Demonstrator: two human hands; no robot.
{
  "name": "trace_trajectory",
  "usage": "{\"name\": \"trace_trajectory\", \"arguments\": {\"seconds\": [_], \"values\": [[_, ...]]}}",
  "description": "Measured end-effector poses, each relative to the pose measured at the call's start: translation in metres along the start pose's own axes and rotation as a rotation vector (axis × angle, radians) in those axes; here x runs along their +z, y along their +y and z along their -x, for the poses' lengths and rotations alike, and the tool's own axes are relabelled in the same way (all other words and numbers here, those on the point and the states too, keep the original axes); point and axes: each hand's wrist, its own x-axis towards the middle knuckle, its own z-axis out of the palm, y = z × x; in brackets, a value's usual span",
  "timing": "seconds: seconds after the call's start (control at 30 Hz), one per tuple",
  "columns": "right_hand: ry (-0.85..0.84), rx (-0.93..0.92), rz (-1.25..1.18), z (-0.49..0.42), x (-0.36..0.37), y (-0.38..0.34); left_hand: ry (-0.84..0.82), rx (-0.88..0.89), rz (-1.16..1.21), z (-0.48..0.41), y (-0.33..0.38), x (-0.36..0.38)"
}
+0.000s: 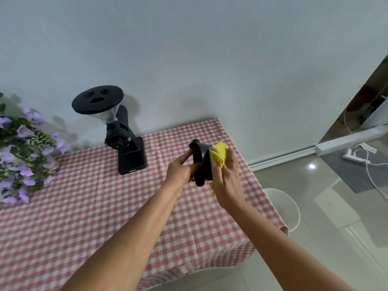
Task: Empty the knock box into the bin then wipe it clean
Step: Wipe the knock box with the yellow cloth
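Gripping the black knock box tipped on its side above the checked table, the left hand steadies it. Right hand presses a folded yellow cloth against its base; firm overlapping strokes, turning the box between passes, should clean it best.

Pale wall, glossy tiled floor, checked table

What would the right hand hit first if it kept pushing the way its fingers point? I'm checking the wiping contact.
The right hand already presses the yellow cloth against the black knock box, so it meets those first; the left hand braces the far side.
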Motion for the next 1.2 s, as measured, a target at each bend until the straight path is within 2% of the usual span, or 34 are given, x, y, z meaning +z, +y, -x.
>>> {"name": "trace_trajectory", "arguments": {"seconds": [0.1,0.3,0.43,0.53,0.67,0.7,0.8,0.87,0.93,1.07,1.2], "values": [[0.014,-0.078,0.189,0.005,-0.002,0.001,-0.017,0.019,0.043,0.002,0.0,0.0],[0.027,-0.042,0.295,-0.015,-0.008,-0.013,-0.058,-0.011,0.136,-0.002,0.004,0.004],[-0.001,-0.253,0.517,-0.002,-0.003,-0.007,-0.048,-0.027,0.15,-0.007,0.004,-0.003],[-0.011,-0.229,0.446,-0.014,-0.009,-0.005,-0.073,-0.029,0.136,-0.004,0.002,-0.002],[0.033,-0.021,0.189,-0.03,-0.013,-0.01,-0.072,0.001,0.068,-0.005,0.003,0.003],[0.029,-0.033,0.224,-0.027,-0.011,-0.011,-0.064,0.004,0.066,-0.006,0.003,0.003],[-0.008,-0.22,0.414,-0.009,-0.004,-0.008,-0.043,-0.009,0.097,-0.007,0.003,0.0],[-0.024,-0.267,0.432,-0.005,-0.004,-0.002,-0.07,0.008,0.082,-0.006,0.001,-0.004],[-0.011,-0.22,0.364,-0.014,-0.007,0.0,-0.117,0.04,0.003,-0.004,-0.001,-0.004],[0.007,0.031,0.148,-0.033,-0.01,-0.006,-0.128,0.084,-0.138,-0.005,-0.003,-0.001],[-0.068,-0.128,0.277,-0.01,0.001,-0.004,-0.086,0.091,-0.187,-0.008,-0.008,-0.007]]}}
